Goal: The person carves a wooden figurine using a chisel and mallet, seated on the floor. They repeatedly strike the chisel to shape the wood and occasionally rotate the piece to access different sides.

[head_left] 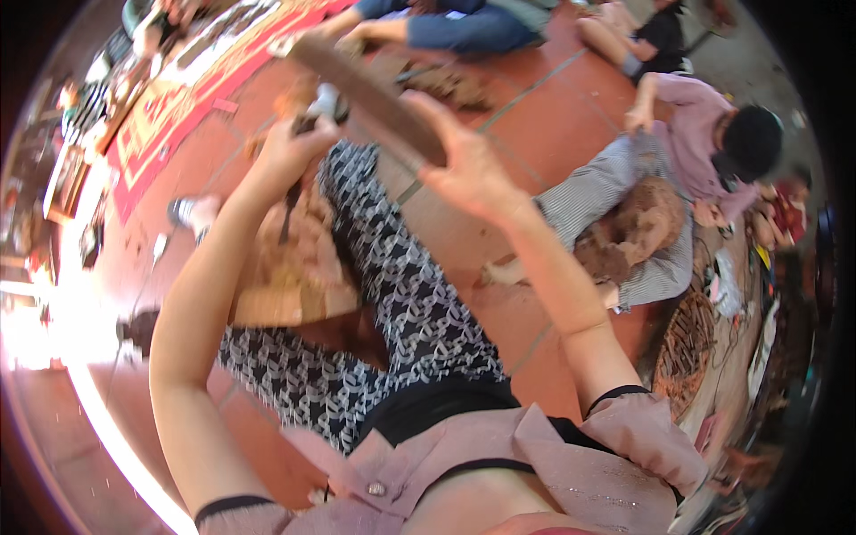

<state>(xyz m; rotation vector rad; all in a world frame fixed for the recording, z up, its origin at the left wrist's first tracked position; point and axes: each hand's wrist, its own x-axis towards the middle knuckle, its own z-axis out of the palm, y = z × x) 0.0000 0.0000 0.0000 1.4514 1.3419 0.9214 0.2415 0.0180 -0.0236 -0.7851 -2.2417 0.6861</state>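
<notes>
My right hand (471, 174) is closed around the near end of a long, flat-sided brown wooden bar (370, 94), raised and tilted toward the upper left and blurred by motion. Over a carved piece of pale wood (299, 241), my left hand (297, 150) is closed on a thin dark chisel-like tool (287, 214) that points down at the wood. Its tip is too blurred to tell whether it touches. The carved wood lies between my legs, which are in patterned black-and-white trousers (401, 259); a squared, lighter end of it faces me.
At the right a person in a pink top (700, 134) sits on the tiled floor (526, 116) with a rounded brown carving (637, 227) between the legs. Beyond them stands a basket of brown sticks (685, 343). A red patterned mat (192, 102) and other seated people lie farther off.
</notes>
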